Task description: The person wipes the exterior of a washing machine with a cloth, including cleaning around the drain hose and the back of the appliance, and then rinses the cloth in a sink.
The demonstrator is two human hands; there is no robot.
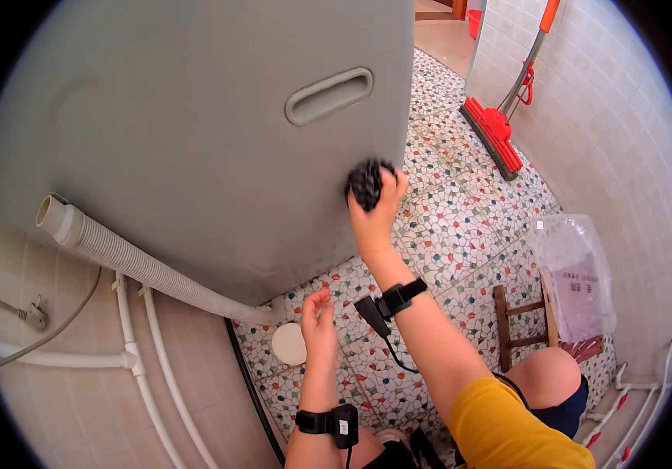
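Note:
My right hand (377,207) is closed round a black, bumpy scouring ball (366,184), a little blurred. The ball is against the grey side panel of a large appliance (219,156), near its right edge and below a recessed oval handle (329,96). My left hand (319,327) is held low in front of the panel, its fingers loosely bent and apart, with nothing in them. Just left of that hand, a cream round disc (289,344) lies on the floor. A black strap with a small box sits on each wrist.
A ribbed white hose (148,262) slopes down across the panel's lower left. White pipes (127,336) and a grey plug (35,314) are by the left wall. A red mop (496,133) leans at the right, above a clear plastic bag (574,273) and small wooden stool (527,309).

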